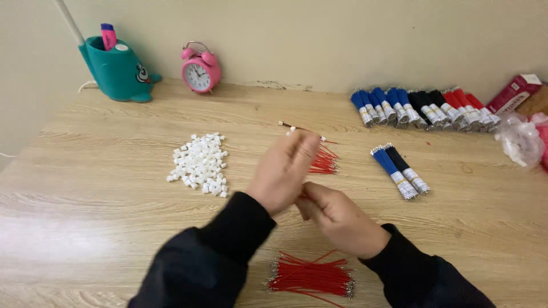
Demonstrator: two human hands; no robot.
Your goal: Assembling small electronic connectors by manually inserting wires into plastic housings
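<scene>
Two hands, my left hand (283, 171) and right hand (337, 219), are pressed together over the counter (114, 188), pinching something too blurred to tell, and I fear they could scatter the red wires (323, 161) just beyond.

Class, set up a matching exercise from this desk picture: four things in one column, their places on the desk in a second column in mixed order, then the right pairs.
Things:
1. alarm clock
2. white connectors
3. loose red wires
4. blue and black bundle pair

Places:
A. near edge, between the sleeves
B. right of the hands, mid-desk
C. at the wall, beside the teal holder
D. left of the hands, in a pile

Pairs: 1-C, 2-D, 3-A, 4-B
</scene>
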